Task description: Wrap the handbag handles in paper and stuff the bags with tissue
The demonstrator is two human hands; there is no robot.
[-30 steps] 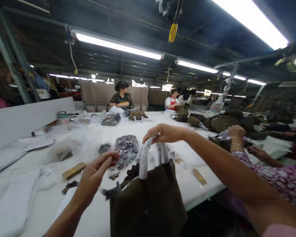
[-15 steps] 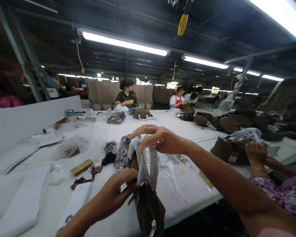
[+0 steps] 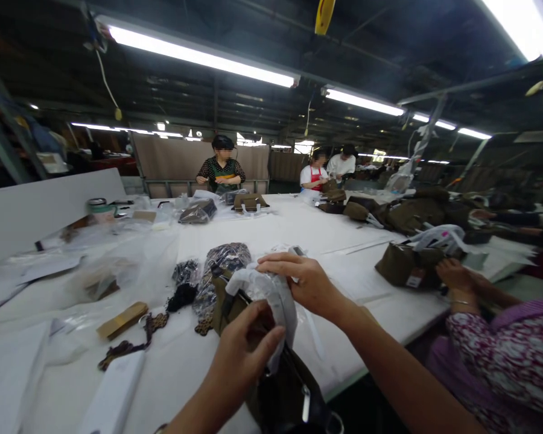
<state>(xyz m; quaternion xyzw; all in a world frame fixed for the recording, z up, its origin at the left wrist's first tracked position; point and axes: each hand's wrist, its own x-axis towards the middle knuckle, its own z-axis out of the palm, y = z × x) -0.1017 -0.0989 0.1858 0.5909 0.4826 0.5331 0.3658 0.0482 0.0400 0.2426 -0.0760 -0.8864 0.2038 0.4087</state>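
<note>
An olive-brown handbag (image 3: 271, 401) with a dark zip strip and a silver zip pull (image 3: 306, 404) stands at the near table edge in front of me. Its arched handles (image 3: 248, 280) are wrapped in white padding. My right hand (image 3: 305, 283) lies over the top of the handles, fingers bent around the wrap. Lower down, my left hand (image 3: 247, 340) has curled fingers and a thumb against the near handle. Just beyond the bag lies a clear-plastic-wrapped patterned bundle (image 3: 230, 256), partly hidden by it.
Left lie a brown paper packet (image 3: 122, 320), a leopard-print strap (image 3: 151, 328), a black tangle (image 3: 181, 295) and white sheets. To the right, a co-worker's hands (image 3: 455, 274) touch another olive bag (image 3: 391, 265). More bags pile behind it; people work across the table.
My right hand has come down from above onto the wrapped handles. My left hand has moved from the bag's side up to the near handle. The view has turned slightly right.
</note>
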